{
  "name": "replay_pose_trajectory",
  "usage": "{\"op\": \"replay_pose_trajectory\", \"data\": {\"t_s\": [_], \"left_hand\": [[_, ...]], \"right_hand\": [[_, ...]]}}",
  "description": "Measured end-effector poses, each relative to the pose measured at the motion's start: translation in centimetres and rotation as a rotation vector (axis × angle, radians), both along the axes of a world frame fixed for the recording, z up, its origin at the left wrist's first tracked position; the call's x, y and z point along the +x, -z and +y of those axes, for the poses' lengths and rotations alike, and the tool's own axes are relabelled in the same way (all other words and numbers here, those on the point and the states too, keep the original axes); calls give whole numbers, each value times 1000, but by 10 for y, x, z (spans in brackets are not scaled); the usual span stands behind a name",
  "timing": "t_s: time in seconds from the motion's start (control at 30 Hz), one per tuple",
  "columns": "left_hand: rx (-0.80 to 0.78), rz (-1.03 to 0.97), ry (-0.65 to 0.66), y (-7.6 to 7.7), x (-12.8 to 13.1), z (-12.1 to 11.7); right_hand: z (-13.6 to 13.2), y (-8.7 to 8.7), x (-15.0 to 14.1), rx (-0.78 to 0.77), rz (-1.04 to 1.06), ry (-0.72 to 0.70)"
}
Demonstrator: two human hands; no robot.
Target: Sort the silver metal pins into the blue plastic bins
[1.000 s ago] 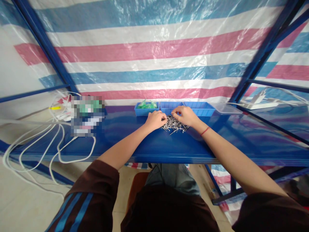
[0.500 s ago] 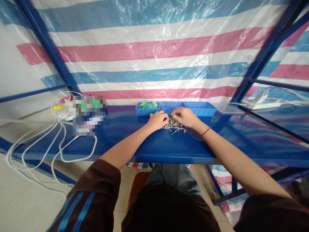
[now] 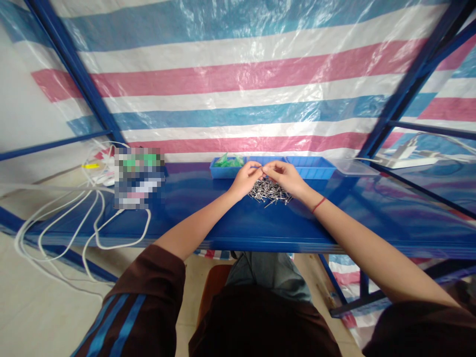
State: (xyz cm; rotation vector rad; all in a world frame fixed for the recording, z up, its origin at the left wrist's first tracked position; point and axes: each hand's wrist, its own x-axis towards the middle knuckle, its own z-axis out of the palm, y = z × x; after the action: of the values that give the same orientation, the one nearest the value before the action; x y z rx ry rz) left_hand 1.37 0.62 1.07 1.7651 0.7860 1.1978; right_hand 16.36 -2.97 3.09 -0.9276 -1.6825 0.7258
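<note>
Over a heap of small silvery metal pieces [image 3: 270, 192], which look like rivets or screws, my two hands meet fingertip to fingertip. My left hand [image 3: 247, 178] is closed in a pinch, thumb against fingers. My right hand [image 3: 285, 177] pinches at the same spot from the other side. Whatever lies between the fingertips is too small to make out. Just behind the hands stands a row of blue plastic bins [image 3: 310, 168]; the left bin contains green pieces [image 3: 229, 161], and my hands partly cover the middle one.
The blue table [image 3: 230, 223] carries a clear plastic lid or tray [image 3: 355, 167] right of the bins. White cables [image 3: 97, 223] loop over its left side, near a pixelated area. A white power strip [image 3: 409, 157] lies at right. Striped sheeting [image 3: 241, 79] hangs behind.
Both hands have risen slightly off the heap and come together, so their fingertips now meet. More of the metal pieces shows beneath them. The view has shifted slightly.
</note>
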Motion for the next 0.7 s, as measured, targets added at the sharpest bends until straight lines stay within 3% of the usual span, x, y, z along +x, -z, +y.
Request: {"op": "replay_pose_trajectory", "data": {"t_s": [0.17,0.27,0.4,0.7], "left_hand": [[-100,27,28,-3,2,-7],[-32,88,66,-4,2,-9],[76,130,74,-4,0,-9],[100,53,61,0,2,-2]], "right_hand": [[-3,-5,2,-8,66,34],[-5,-8,3,12,58,93],[-4,-8,4,38,24,69],[-1,-6,5,202,-130,200]]}}
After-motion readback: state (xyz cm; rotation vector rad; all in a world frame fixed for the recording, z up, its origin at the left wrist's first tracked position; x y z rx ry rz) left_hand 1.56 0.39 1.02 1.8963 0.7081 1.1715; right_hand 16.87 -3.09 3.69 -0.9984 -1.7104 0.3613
